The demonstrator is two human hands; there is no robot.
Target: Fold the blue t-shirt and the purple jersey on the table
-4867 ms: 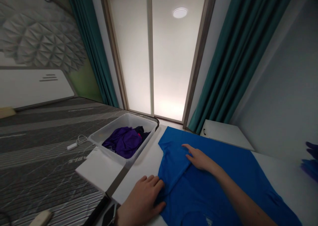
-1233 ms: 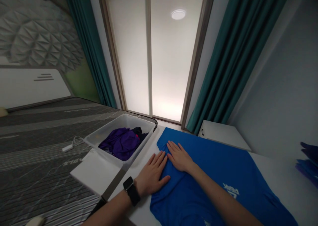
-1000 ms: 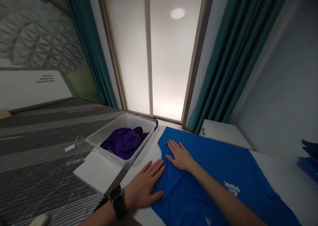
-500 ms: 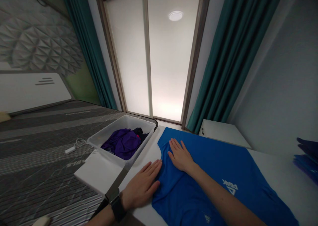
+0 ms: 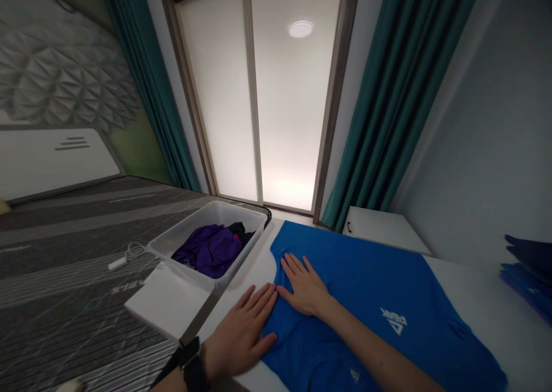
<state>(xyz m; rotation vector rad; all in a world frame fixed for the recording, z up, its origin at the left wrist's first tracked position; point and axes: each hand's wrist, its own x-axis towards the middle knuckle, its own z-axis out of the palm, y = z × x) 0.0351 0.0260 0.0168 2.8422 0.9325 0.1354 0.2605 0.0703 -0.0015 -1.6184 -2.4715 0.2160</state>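
Note:
A blue T-shirt [image 5: 366,277] with white print lies spread over a white tabletop [image 5: 470,283]. My right hand [image 5: 304,285] rests flat on the shirt near its neckline, fingers outstretched. Beside it, my left hand [image 5: 244,329] lies with straight fingers at the shirt's left edge, the fingertips meeting the fabric. A dark watch [image 5: 193,363] is on my left wrist. Some small wrinkles show in the cloth below the right hand. The shirt's near end runs out of the picture.
A clear plastic bin [image 5: 157,248] with purple and dark clothes [image 5: 211,248] stands to the left, by a bed with striped grey bedding [image 5: 64,254]. Folded dark and blue garments [image 5: 528,277] are stacked at the right. A white cabinet [image 5: 388,228] stands beyond the table.
My right hand has slid slightly down and left over the shirt, closer to my left hand. The view has shifted a little.

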